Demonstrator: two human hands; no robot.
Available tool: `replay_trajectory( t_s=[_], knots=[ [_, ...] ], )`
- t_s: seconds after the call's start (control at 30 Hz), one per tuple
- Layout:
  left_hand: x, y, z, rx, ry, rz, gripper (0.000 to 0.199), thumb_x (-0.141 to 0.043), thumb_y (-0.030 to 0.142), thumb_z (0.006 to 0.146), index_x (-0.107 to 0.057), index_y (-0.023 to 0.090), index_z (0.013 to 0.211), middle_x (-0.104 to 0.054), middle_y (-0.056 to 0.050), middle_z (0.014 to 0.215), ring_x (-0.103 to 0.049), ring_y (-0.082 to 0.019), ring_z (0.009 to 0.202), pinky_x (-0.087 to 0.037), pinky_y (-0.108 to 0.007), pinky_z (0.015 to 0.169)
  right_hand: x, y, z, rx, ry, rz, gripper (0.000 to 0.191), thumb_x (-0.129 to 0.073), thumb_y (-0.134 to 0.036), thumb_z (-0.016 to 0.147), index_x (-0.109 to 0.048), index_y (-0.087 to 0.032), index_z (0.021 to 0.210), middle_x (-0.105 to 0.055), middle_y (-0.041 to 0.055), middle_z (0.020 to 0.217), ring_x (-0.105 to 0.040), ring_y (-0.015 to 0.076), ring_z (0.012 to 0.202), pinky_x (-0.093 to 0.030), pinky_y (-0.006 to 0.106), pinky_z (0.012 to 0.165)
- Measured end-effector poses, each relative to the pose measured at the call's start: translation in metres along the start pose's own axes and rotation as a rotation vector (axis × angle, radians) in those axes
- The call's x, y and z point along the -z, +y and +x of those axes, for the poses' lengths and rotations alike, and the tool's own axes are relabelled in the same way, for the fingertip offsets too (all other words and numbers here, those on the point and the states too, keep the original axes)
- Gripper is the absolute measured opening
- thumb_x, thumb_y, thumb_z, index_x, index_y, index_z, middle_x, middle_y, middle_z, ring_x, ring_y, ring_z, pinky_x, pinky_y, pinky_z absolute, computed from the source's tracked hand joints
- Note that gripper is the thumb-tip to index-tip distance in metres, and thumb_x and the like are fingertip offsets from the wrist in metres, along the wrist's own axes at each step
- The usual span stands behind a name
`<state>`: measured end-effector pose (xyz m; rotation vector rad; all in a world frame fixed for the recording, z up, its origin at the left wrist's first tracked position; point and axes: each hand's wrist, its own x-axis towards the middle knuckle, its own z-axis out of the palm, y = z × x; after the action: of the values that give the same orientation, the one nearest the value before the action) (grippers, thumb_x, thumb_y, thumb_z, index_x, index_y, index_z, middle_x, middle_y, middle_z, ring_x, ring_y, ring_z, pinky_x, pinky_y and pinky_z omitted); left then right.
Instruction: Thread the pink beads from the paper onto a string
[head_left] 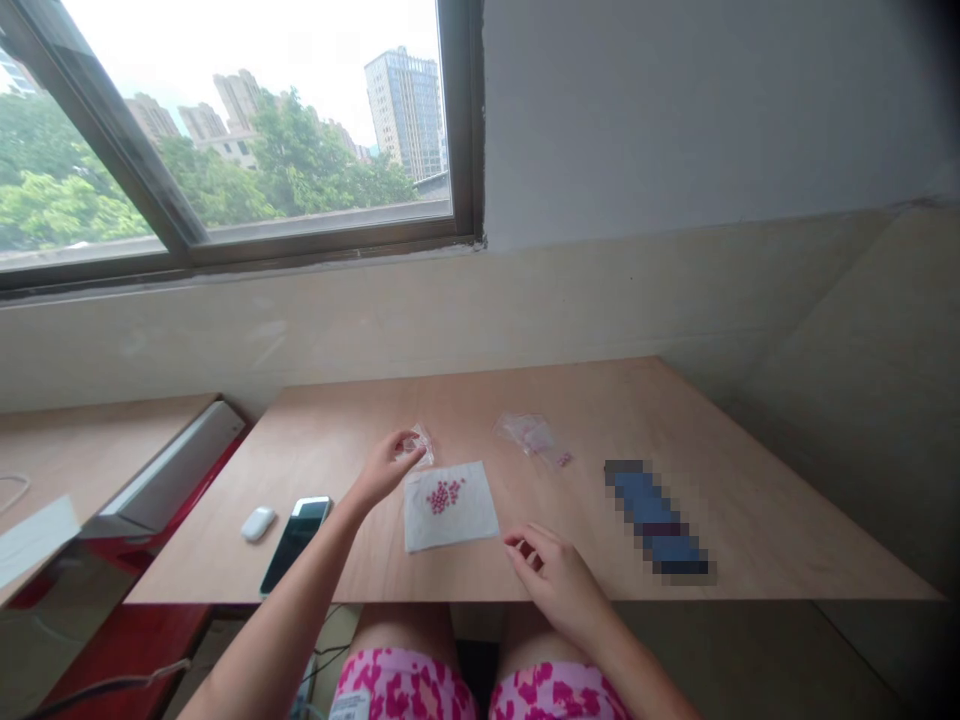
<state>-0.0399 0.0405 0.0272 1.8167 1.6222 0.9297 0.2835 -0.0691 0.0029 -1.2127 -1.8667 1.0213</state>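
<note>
My left hand (388, 466) reaches to a small clear plastic bag (425, 446), with thumb and fingers closed around part of it. Just in front of the bag, a white cloth or paper sheet (420, 533) lies flat, bearing a cluster of small pinkish-red beads (444, 494). My right hand (551, 572) is beside the sheet's right corner. Its fingers are loosely curled, the thumb is a little apart from them, and nothing visible is in it. Behind and to the right lie more clear plastic bags (534, 434) with a few reddish pieces at one end.
On the left of the wooden table (352, 420) are a phone (295, 540) and a white earbud-type case (258, 524). A pixelated blue item (660, 517) lies on the right. A window (330, 230) and wall are behind; another table (97, 430) stands at left.
</note>
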Motion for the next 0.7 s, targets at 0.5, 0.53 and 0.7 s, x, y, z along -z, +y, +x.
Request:
replay_trajectory(
  t_s=[0.5,0.53,0.7],
  knots=[
    [-0.055,0.070,-0.170,-0.267,-0.175,0.019,0.041,-0.067,0.023,0.088,-0.050,0.021,0.125,-0.060,-0.010,0.114,-0.060,-0.027,0.106,-0.051,-0.044,0.095,-0.038,-0.049,-0.029,0.119,-0.067,0.277,0.011,-0.072,-0.027,0.089,-0.076,-0.022,0.098,-0.070,0.0051,0.113,-0.059,0.0118,0.068,-0.048,0.024,0.062],
    [-0.056,0.069,-0.172,-0.270,-0.166,0.019,0.043,-0.068,0.022,0.086,-0.050,0.021,0.125,-0.060,-0.010,0.114,-0.060,-0.027,0.106,-0.051,-0.044,0.095,-0.042,-0.050,-0.030,0.129,-0.080,0.277,0.008,-0.071,-0.026,0.089,-0.076,-0.021,0.094,-0.070,0.0051,0.111,-0.059,0.0122,0.069,-0.047,0.024,0.061],
    [-0.054,0.056,-0.167,-0.304,-0.136,0.080,0.047,-0.074,0.031,0.086,-0.050,0.021,0.125,-0.061,-0.010,0.112,-0.061,-0.028,0.103,-0.053,-0.045,0.091,-0.051,-0.050,-0.023,0.096,-0.049,0.285,0.016,-0.065,-0.029,0.095,-0.073,-0.019,0.085,-0.071,0.0046,0.094,-0.062,0.0153,0.074,-0.046,0.025,0.063]
  ],
)
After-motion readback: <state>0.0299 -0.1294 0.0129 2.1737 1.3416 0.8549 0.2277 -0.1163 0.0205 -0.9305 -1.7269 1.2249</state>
